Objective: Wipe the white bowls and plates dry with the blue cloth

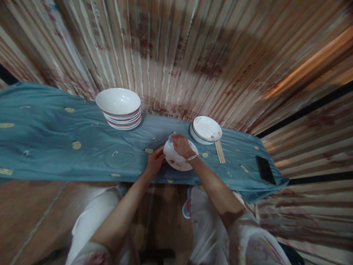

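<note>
A white plate (180,164) with a floral pattern sits close to the near edge of the cloth-covered table. My left hand (156,160) grips its left rim, thumb by the top and fingers around the side. Over the plate's upper part, my right hand (181,145) is closed on a pale cloth (171,137), which touches the plate near its far-left rim. Most of the cloth is hidden under my fingers. Just beyond my right hand stands a stack of similar floral plates (206,129).
Left of the plates rises a tall stack of white bowls (118,102) with red edges. Chopsticks (220,151) lie beside the plate stack, and a black phone (265,170) rests at the right. A teal tablecloth (91,158) covers the narrow table; a pleated curtain (165,55) hangs behind.
</note>
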`<state>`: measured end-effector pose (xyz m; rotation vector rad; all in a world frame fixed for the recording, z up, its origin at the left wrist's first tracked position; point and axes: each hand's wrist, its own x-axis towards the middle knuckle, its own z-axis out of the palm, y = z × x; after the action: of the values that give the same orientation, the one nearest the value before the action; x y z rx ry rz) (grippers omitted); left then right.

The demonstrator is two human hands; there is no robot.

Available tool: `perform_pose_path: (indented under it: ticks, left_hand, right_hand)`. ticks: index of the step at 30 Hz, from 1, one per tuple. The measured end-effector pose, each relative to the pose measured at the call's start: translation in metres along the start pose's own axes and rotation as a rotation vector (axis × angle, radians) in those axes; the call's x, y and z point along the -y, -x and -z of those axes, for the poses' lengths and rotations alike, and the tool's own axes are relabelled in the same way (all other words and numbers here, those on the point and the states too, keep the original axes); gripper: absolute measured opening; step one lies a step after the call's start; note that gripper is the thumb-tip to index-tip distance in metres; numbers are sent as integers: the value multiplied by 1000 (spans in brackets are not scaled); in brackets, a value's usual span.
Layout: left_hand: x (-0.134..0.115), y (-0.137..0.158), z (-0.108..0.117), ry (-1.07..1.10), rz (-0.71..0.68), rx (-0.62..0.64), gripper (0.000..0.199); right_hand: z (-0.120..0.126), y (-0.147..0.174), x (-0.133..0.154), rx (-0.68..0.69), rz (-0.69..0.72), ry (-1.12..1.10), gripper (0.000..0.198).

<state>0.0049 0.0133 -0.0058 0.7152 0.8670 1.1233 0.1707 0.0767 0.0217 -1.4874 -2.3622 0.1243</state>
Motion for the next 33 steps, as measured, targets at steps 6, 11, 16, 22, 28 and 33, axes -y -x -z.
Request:
perform_pose_path:
  ticks: [6,11,16,22,28,33]
  left_hand:
    - [1,-1,0,0,0,-18,59]
    - [1,-1,0,-6,8,-34,57]
    - [1,0,0,1,23,-79,48]
    - [0,-1,-1,-8,36,-128,32]
    - [3,-4,3,-10,14,-143,31]
    - [5,-6,4,-23,18,-138,35]
  right_hand:
    - [10,2,25,66,79,14,29]
    - [17,9,41,89,121,11,28]
    - [15,18,48,112,129,9,25]
    - [18,36,58,108,133,-21,26]
    - [21,60,66,97,123,-78,24]
    - [29,78,66,152,33,-69,24]
